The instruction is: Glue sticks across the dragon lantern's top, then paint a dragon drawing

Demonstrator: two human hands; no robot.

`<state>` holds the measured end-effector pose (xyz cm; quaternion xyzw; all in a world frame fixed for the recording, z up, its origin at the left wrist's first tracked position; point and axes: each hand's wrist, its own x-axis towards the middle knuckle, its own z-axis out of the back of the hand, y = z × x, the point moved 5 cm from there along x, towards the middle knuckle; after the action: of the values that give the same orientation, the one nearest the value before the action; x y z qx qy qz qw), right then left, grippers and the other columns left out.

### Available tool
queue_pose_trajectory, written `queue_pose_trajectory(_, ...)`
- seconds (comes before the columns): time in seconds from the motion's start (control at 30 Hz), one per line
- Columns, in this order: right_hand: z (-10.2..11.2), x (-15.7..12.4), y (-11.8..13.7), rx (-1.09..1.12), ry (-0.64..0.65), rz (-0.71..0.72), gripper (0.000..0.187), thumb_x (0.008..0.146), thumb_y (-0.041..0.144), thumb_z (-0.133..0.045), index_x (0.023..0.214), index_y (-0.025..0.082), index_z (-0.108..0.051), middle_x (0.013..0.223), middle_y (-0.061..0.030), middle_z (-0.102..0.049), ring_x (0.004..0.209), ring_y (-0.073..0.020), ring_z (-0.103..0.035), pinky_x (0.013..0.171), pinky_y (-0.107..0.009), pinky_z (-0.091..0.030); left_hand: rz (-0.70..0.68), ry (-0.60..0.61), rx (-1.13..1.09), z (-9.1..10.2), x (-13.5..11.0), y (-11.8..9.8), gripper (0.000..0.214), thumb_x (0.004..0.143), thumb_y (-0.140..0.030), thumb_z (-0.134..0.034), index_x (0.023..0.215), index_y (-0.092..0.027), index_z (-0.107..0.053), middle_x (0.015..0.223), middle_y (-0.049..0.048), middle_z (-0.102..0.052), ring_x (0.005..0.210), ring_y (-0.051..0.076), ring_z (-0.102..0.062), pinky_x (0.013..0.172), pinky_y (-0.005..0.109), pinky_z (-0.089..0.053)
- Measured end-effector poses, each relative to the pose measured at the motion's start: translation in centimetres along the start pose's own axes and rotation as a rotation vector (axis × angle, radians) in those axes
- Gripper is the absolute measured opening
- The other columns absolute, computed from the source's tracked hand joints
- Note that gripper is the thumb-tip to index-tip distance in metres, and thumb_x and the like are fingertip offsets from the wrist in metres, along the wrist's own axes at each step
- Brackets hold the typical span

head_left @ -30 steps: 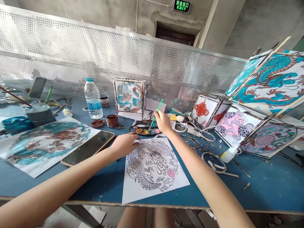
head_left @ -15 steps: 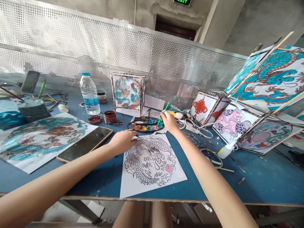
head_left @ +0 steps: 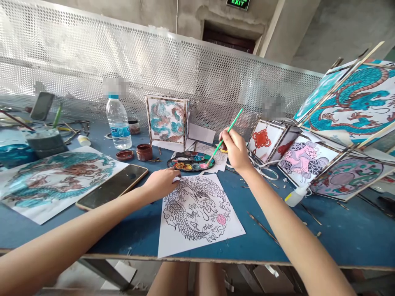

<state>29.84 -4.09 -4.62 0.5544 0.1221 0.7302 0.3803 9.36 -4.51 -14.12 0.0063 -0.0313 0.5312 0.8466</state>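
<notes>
My right hand (head_left: pixel 236 150) is closed around a green paintbrush (head_left: pixel 230 127), its bristles down at the pink paint in the right end of the black palette (head_left: pixel 188 167). The palette's wells hold several colours. Below it lies a sheet with a dragon line drawing (head_left: pixel 194 218), uncoloured except for a pink ball (head_left: pixel 221 219). At the sheet's upper left corner is my left hand (head_left: pixel 163 181), its fingers curled by the palette's near edge. A bit of white, seemingly the sheet's corner, shows between its thumb and fingers.
Left are a phone (head_left: pixel 112 187), a painted dragon sheet (head_left: pixel 55 176) and a cup of murky water (head_left: pixel 46 142). Behind stand a water bottle (head_left: pixel 117 123), a brown paint jar (head_left: pixel 144 152) and a picture lantern (head_left: pixel 167 121). More lanterns (head_left: pixel 267 139) and a glue bottle (head_left: pixel 296 195) are right.
My right hand has moved right and a little nearer, tilting the paintbrush handle to the right while its tip stays over the palette. My left hand keeps its place.
</notes>
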Motion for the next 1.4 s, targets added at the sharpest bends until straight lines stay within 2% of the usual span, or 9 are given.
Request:
queue_pose_trajectory(0.07, -0.3, -2.0, 0.9, 0.097, 0.082, -0.045, 0.027, 0.092, 0.038, -0.036, 0.073, 0.022, -0.046, 0.065, 0.0019, -0.044, 0.056, -0.0112, -0.044, 0.055, -0.027, -0.036, -0.001, -0.002, 0.005, 0.0, 0.0, -0.2, 0.034, 0.082, -0.031, -0.039, 0.106, -0.022, -0.061, 0.105, 0.0088, -0.065, 0.089, 0.025, -0.062, 0.070, 0.033, -0.049)
queue_pose_trajectory(0.13, -0.6, -4.4, 0.6, 0.199, 0.135, -0.118, 0.025, 0.091, 0.037, -0.038, 0.074, 0.022, -0.046, 0.066, 0.0019, -0.044, 0.056, -0.0110, -0.044, 0.055, -0.027, -0.037, 0.002, -0.005, 0.014, 0.1, 0.0, -0.4, 0.034, 0.082, -0.029, -0.038, 0.104, -0.021, -0.063, 0.104, 0.0090, -0.065, 0.089, 0.025, -0.062, 0.071, 0.033, -0.049)
queue_pose_trajectory(0.27, -0.8, -8.2, -1.9, 0.428, 0.119, -0.331, 0.022, 0.090, 0.036, -0.039, 0.074, 0.022, -0.044, 0.066, 0.0019, -0.046, 0.056, -0.0116, -0.046, 0.053, -0.026, -0.040, -0.002, -0.001, 0.029, -0.1, 0.0, -0.9, 0.033, 0.082, -0.025, -0.037, 0.100, -0.019, -0.065, 0.100, 0.0094, -0.066, 0.086, 0.025, -0.063, 0.070, 0.033, -0.049)
queue_pose_trajectory(0.37, -1.0, -9.5, -3.0, 0.532, 0.159, -0.436, 0.020, 0.090, 0.035, -0.038, 0.077, 0.022, -0.043, 0.070, 0.0011, -0.049, 0.058, -0.0120, -0.048, 0.052, -0.026, -0.040, -0.008, -0.006, 0.035, -0.2, 0.0, -1.0, 0.034, 0.082, -0.024, -0.037, 0.100, -0.019, -0.065, 0.100, 0.0091, -0.067, 0.085, 0.025, -0.063, 0.069, 0.033, -0.049)
queue_pose_trajectory(0.43, -0.9, -9.6, -2.8, 0.509, 0.167, -0.415, 0.018, 0.091, 0.035, -0.038, 0.080, 0.022, -0.044, 0.072, 0.0012, -0.050, 0.060, -0.0116, -0.048, 0.056, -0.026, -0.041, -0.015, -0.014, 0.031, -0.2, 0.0, -1.0, 0.035, 0.082, -0.024, -0.036, 0.101, -0.019, -0.065, 0.100, 0.0089, -0.067, 0.085, 0.025, -0.063, 0.069, 0.033, -0.049)
queue_pose_trajectory(0.6, -0.4, -9.6, -1.5, 0.307, 0.128, -0.236, 0.021, 0.094, 0.031, -0.034, 0.078, 0.022, -0.044, 0.070, 0.0021, -0.046, 0.061, -0.0107, -0.045, 0.060, -0.026, -0.039, -0.018, -0.012, 0.016, -0.1, 0.0, -1.1, 0.036, 0.084, -0.027, -0.035, 0.104, -0.019, -0.064, 0.102, 0.0095, -0.066, 0.087, 0.025, -0.062, 0.071, 0.033, -0.049)
queue_pose_trajectory(0.8, -0.6, -10.1, -0.7, 0.220, 0.188, -0.094, 0.019, 0.095, 0.028, -0.030, 0.082, 0.021, -0.043, 0.071, 0.0015, -0.047, 0.059, -0.0107, -0.044, 0.058, -0.027, -0.038, -0.035, -0.001, 0.057, -0.4, 0.0, -1.3, 0.036, 0.086, -0.028, -0.035, 0.107, -0.018, -0.062, 0.102, 0.0096, -0.065, 0.088, 0.026, -0.062, 0.071, 0.035, -0.048)
queue_pose_trajectory(1.23, -1.1, -10.4, -1.4, 0.174, 0.217, -0.102, 0.018, 0.095, 0.027, -0.029, 0.082, 0.021, -0.041, 0.070, 0.0026, -0.047, 0.052, -0.0092, -0.039, 0.054, -0.027, -0.035, -0.056, -0.016, 0.099, -0.7, 0.0, -1.2, 0.036, 0.087, -0.030, -0.035, 0.108, -0.016, -0.061, 0.106, 0.0101, -0.064, 0.092, 0.026, -0.061, 0.072, 0.035, -0.049)
queue_pose_trajectory(1.4, -0.8, -10.1, -1.4, 0.150, 0.164, -0.098, 0.020, 0.095, 0.027, -0.028, 0.080, 0.022, -0.040, 0.068, 0.0026, -0.044, 0.055, -0.0103, -0.041, 0.056, -0.027, -0.036, -0.056, -0.006, 0.097, -0.7, 0.0, -1.2, 0.037, 0.087, -0.032, -0.034, 0.108, -0.016, -0.061, 0.104, 0.0104, -0.064, 0.092, 0.026, -0.061, 0.071, 0.035, -0.049)
